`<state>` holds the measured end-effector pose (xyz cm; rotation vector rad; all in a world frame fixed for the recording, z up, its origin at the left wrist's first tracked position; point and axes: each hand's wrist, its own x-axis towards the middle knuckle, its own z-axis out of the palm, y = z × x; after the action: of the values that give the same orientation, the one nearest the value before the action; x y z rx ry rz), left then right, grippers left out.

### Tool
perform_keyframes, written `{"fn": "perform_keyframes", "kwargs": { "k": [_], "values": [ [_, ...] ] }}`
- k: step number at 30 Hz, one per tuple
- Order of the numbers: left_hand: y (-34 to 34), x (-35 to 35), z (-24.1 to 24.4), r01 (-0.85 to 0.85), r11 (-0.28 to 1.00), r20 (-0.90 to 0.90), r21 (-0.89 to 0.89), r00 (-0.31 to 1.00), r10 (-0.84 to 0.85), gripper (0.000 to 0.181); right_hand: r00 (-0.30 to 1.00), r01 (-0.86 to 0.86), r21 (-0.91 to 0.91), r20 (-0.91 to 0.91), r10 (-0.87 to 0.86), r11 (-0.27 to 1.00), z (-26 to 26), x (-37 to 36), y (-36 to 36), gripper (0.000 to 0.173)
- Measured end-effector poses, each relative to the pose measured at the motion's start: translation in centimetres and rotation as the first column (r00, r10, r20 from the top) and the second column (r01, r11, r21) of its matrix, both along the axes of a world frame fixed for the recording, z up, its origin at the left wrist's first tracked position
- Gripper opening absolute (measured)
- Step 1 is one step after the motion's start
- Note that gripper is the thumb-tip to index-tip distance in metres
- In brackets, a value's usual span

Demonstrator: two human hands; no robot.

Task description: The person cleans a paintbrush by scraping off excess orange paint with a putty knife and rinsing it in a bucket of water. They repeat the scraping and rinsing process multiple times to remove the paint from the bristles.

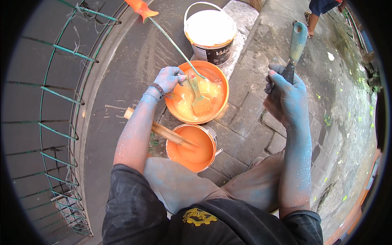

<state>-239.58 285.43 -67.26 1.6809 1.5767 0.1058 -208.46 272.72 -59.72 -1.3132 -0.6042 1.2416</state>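
My left hand point(168, 80), dusted pale blue, reaches over an orange basin point(226, 88) of orange paint. Its fingertips pinch what looks like the handle of a flat paintbrush point(202, 105), whose bristles lie in the paint; the grip is partly hidden. A paint roller's wire frame point(174, 41) runs into the basin from its orange handle point(142, 9). My right hand point(286, 88) is raised to the right, gripping a putty knife point(298, 44) by its dark blade, with the blue-green handle pointing up. Nearer me, a bucket of orange paint point(197, 153) holds a wooden stick point(165, 130).
Behind the basin stands a white-filled bucket point(211, 27) with a raised handle. Green wire fencing point(58, 98) lines the left. Stone paving point(248, 114) runs beneath, with rough concrete at right. At the upper right another person's leg point(312, 26) shows.
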Motion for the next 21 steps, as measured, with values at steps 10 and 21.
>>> {"fn": "perform_keyframes", "kwargs": {
  "k": [10, 21],
  "values": [
    [-1.6, 2.6, -4.8, 0.091, 0.895, -0.355, 0.436, 0.932, 0.078, 0.018, 0.997, -0.010, 0.045, -0.070, 0.013, 0.999, -0.4, 0.3, -0.1, 0.020],
    [-0.9, 1.6, -7.1, 0.143, 0.956, -0.282, 0.255, 0.957, -0.068, 0.017, 0.999, 0.037, 0.023, -0.036, -0.037, 0.999, 0.6, 0.5, -0.7, 0.022]
  ]
}}
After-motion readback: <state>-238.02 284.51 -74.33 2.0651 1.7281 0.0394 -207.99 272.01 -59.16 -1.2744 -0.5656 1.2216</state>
